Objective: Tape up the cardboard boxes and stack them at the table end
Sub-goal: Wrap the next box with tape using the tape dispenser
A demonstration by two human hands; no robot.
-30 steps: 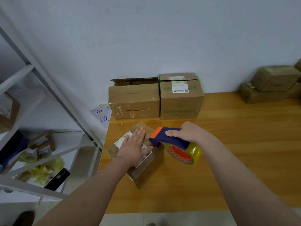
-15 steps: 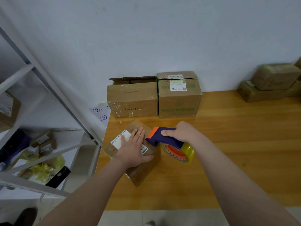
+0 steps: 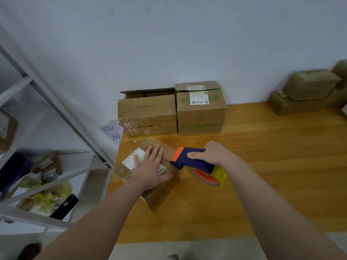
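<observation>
Small box is pressed under left hand, fingers laid straight. At its 3 o'clock, tape dispenser is gripped by right hand.

Even soft light, edges warped

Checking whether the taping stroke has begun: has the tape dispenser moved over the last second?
No, not noticeably. The tape dispenser in the right hand sits as before in front of the green-printed box, its nose beside the small box.
</observation>
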